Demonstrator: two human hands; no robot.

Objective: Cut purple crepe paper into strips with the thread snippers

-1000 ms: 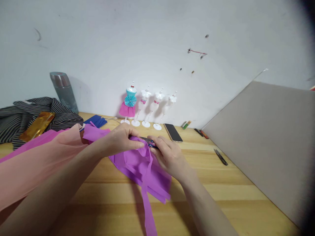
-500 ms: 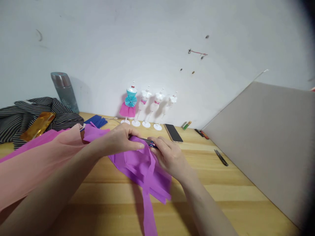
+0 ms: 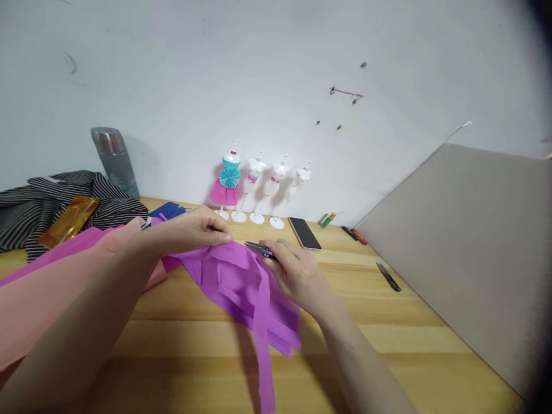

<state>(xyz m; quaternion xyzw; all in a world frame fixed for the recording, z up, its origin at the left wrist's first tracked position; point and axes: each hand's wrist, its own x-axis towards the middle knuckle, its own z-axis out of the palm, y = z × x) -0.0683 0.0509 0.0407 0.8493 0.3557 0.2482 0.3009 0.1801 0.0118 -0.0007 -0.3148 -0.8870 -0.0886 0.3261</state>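
Purple fabric [image 3: 233, 282] hangs in folds between my hands, above the wooden table. My left hand [image 3: 200, 229] pinches its upper edge between thumb and fingers. In my right hand [image 3: 297, 270] is a pair of small scissors [image 3: 261, 249] with blue handles, its blades pointing left along the fabric's top edge. A long narrow purple strip [image 3: 263, 345] dangles from the fabric down toward the table's near side. My right fingers cover most of the scissors' handles.
Several small white mannequins [image 3: 278, 178] stand along the wall, one dressed in pink and turquoise. A phone [image 3: 304, 233] lies beside them, with a black cutter [image 3: 388, 277] farther right. Pink fabric [image 3: 86, 282], striped cloth [image 3: 112, 201] and a bottle [image 3: 114, 164] are on the left.
My left hand has moved left along the fabric's upper edge, away from the scissors. The blades now show clear of my left fingers. My right hand has stayed nearly in place.
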